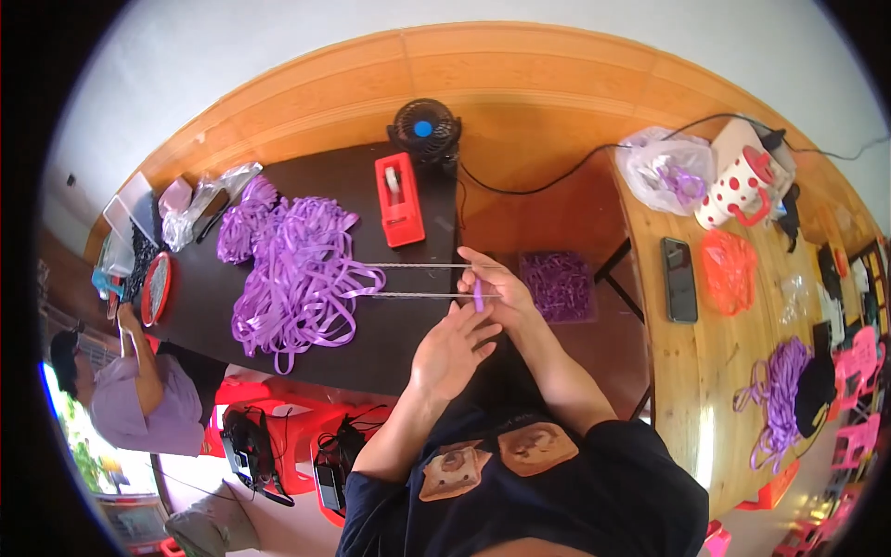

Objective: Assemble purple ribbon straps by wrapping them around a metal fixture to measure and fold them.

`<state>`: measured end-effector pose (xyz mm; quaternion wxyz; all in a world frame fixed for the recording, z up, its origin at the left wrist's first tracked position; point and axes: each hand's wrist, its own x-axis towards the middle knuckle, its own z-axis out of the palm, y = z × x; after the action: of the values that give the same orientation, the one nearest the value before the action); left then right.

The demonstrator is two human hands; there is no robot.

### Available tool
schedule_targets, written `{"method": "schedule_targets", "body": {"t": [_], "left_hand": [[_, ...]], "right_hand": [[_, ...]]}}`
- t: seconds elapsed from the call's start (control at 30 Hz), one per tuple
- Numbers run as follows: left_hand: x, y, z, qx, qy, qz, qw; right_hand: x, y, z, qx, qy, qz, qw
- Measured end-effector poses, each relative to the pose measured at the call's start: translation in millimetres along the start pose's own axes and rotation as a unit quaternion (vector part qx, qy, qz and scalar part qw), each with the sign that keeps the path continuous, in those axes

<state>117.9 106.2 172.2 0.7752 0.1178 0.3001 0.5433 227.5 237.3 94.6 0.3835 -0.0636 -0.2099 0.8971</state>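
A big heap of purple ribbon (295, 269) lies on the dark table (390, 353). Two strands run from it to the right, stretched taut to my hands. My right hand (497, 283) pinches the folded purple ribbon end (478, 295) between thumb and fingers. My left hand (453, 351) sits just below it, fingers loosely spread, its fingertips touching the ribbon near the fold.
A red tape dispenser (399, 200) and a small black fan (424, 130) stand behind the heap. A tray of purple pieces (557, 286) lies right of my hands. The wooden table (733, 371) holds a phone (678, 278), orange ribbon (729, 269) and a dotted jug (738, 186). Another person (139, 390) sits at left.
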Motion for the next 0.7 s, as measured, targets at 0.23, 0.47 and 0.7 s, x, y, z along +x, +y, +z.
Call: {"method": "schedule_targets", "body": {"t": [0.23, 0.47, 0.7], "left_hand": [[-39, 1, -4, 0.035, -0.035, -0.04, 0.998], [-72, 8, -12, 0.052, -0.068, 0.016, 0.996], [-93, 28, -27, 0.147, -0.02, 0.125, 0.981]], "right_hand": [[-10, -3, 8, 0.029, 0.068, -0.01, 0.997], [-30, -18, 9, 0.021, 0.074, -0.03, 0.997], [-64, -75, -16, 0.065, 0.104, -0.15, 0.981]]}}
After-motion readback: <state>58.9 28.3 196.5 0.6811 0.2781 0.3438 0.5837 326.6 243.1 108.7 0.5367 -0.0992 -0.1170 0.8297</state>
